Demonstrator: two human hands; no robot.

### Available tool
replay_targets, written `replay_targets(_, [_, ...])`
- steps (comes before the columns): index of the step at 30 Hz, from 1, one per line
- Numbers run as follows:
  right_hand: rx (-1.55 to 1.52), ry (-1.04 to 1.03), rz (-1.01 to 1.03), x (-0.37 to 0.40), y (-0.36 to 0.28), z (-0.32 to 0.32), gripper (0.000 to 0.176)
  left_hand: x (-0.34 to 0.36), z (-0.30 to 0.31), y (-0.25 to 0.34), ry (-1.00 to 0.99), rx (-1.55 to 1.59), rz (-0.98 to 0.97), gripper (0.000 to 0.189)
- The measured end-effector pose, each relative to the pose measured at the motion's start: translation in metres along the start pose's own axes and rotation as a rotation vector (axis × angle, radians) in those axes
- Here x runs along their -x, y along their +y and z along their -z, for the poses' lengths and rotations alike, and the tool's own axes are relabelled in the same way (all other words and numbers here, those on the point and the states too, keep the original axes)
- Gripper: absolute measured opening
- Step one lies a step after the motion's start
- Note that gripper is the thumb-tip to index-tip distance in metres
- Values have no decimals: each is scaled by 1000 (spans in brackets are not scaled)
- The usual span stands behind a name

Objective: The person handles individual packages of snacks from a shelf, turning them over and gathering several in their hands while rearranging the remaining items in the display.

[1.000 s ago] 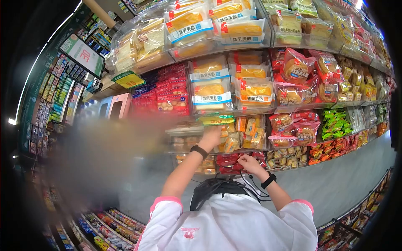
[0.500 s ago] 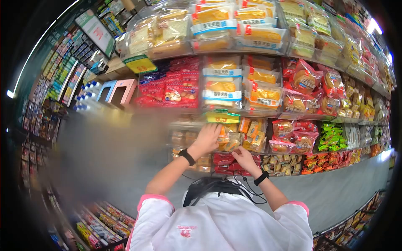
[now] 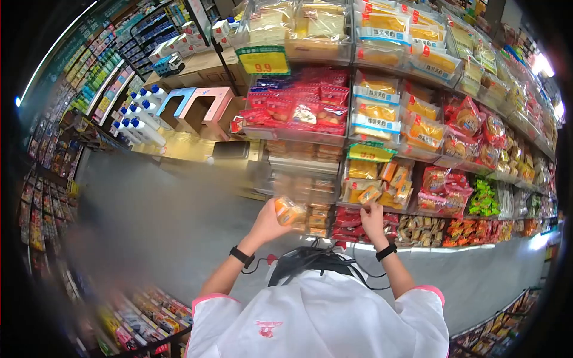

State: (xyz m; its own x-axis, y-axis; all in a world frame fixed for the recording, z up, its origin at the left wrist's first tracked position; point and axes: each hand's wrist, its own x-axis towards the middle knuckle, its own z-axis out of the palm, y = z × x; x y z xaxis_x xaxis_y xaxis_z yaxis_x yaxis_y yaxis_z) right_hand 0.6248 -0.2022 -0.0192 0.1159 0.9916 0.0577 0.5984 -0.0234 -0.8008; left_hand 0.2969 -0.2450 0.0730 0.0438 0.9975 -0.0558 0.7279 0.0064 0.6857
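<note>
My left hand (image 3: 267, 225) is closed around a small orange-and-clear packaged cake (image 3: 287, 211), held in front of the shelf, left of the snack bins. My right hand (image 3: 373, 223) is at the front edge of a clear bin with its fingers pinched together. Just above those fingertips lies an orange-wrapped packet (image 3: 370, 193); whether they grip it or the bin's edge cannot be made out. More wrapped cakes (image 3: 395, 181) fill that bin, beneath a yellow-green price tag (image 3: 371, 152).
Above are tiers with bagged bread (image 3: 382, 30) and red snack bags (image 3: 298, 107). Red packets (image 3: 347, 224) fill a low bin below my right hand. On the left stand white bottles with blue caps (image 3: 143, 122) and a pink box (image 3: 209, 107). Grey floor (image 3: 179, 203) shows below.
My left hand has come out of the bin and moved left and down, now holding a packaged cake. My right hand has moved up to the bin's front edge. The view has shifted left.
</note>
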Motion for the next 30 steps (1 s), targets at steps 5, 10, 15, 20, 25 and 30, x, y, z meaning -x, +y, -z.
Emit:
replay_targets(5, [-109,-141,-59,43,-63,-42,22,40,47,-42,-125,254,90,83])
replay_targets(10, [-134,-433,55,101,-131,-88,28,67,63,-124,-296,554,68,79])
replay_targets(15, [37,-662,10,136,-128,-119,36,92,91,-162,-388,963,158,77])
replay_targets(20, [81,-820,-168,146,-119,-142,35,125,107,-200,-423,1242,274,80])
replay_targets(25, [261,-845,-132,141,-84,-187,36,159,104,-235,-282,1345,394,78])
replay_targets(30, [232,-804,-12,133,-57,-232,30,189,95,-265,-302,1516,464,84])
